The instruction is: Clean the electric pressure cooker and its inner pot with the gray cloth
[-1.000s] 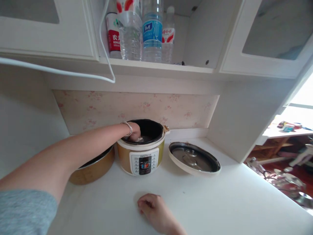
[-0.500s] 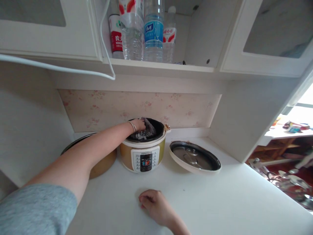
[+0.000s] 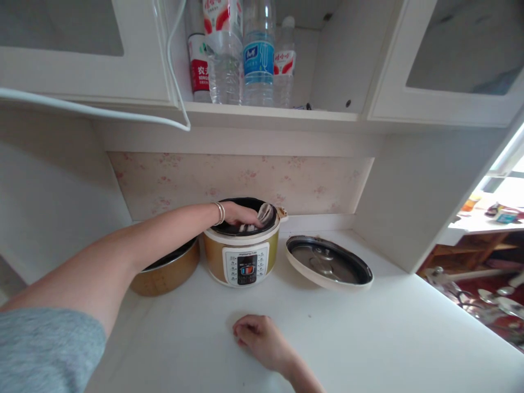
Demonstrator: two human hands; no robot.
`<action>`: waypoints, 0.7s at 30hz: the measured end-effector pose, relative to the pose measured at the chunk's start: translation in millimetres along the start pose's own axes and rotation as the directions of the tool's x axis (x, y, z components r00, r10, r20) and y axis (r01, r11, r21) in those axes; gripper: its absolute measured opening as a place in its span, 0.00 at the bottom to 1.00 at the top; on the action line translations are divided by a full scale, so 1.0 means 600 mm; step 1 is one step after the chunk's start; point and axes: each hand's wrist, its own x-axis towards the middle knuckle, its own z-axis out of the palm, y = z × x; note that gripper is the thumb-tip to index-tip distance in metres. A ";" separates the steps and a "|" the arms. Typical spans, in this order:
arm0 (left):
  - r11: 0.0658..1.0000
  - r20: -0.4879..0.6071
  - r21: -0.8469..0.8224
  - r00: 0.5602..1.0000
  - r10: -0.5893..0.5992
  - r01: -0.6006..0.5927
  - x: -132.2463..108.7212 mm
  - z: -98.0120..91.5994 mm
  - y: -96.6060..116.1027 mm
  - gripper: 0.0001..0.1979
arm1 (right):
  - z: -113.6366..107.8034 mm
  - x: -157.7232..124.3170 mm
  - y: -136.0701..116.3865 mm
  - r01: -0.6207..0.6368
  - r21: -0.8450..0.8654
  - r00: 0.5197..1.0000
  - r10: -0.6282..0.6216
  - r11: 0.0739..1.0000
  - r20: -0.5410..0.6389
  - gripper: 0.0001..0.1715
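My left hand (image 3: 242, 214) reaches into the open top of a gold and white electric cooker (image 3: 215, 256), its fingers closed on a greyish cloth (image 3: 266, 213). Part of the cloth sticks up beside the fingers at the right of the dark opening; the rest is partly hidden by the hand and rim. My right hand (image 3: 262, 339) rests on the white counter (image 3: 360, 338) in front of the cooker, fingers curled in, with nothing seen in them. To the cooker's right lies its detached lid (image 3: 327, 265), dark inner side up.
A gold inner pot (image 3: 164, 278) stands left of the cooker, partly behind my left forearm. Several plastic bottles (image 3: 258, 65) fill an open cabinet shelf overhead. A white cable (image 3: 102, 113) hangs from the cabinet at left. Metal kitchenware (image 3: 470, 300) shows beyond the counter at right.
My left hand has moved right inside the cooker with the cloth, which is now bunched at the right side. More of the inner pot shows. My right hand stays put.
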 end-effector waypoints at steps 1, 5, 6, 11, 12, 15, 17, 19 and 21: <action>0.999 -0.037 -0.050 0.999 0.013 -0.015 0.011 0.007 0.008 0.03 | 0.000 -0.001 0.001 -0.001 -0.004 1.000 0.001 1.000 0.002 0.13; 0.990 -0.228 -0.125 0.973 0.036 -0.066 0.062 0.015 0.034 0.07 | -0.002 -0.001 0.001 0.003 0.006 1.000 -0.003 1.000 -0.003 0.13; 0.990 -0.257 -0.128 0.966 0.027 -0.062 0.073 0.013 0.038 0.06 | -0.003 -0.001 0.000 -0.003 0.015 1.000 0.003 1.000 -0.008 0.13; 0.993 -0.262 -0.106 0.965 0.019 -0.049 0.082 0.015 0.041 0.03 | -0.004 0.005 -0.005 -0.057 0.056 0.998 0.058 0.997 -0.006 0.14; 0.994 -0.241 -0.094 0.970 0.029 -0.054 0.073 0.019 0.037 0.04 | -0.004 0.006 -0.005 -0.055 0.060 0.998 0.055 0.997 0.001 0.14; 0.997 -0.113 -0.043 0.992 0.057 -0.062 0.035 0.023 0.020 0.09 | -0.004 0.005 -0.008 -0.027 0.021 1.000 0.026 0.999 0.007 0.14; 0.998 0.092 0.056 0.995 0.027 -0.033 0.006 0.011 0.008 0.12 | -0.003 0.002 -0.012 -0.003 -0.035 1.000 0.003 0.999 -0.004 0.14; 0.970 0.258 0.243 0.963 -0.079 0.015 -0.014 -0.014 -0.003 0.14 | -0.001 -0.002 -0.018 0.010 -0.082 1.000 -0.011 0.997 -0.018 0.14; 0.883 0.160 0.466 0.976 -0.150 0.059 -0.020 -0.044 -0.013 0.15 | 0.001 -0.005 -0.024 0.018 -0.118 0.999 -0.021 0.993 -0.027 0.15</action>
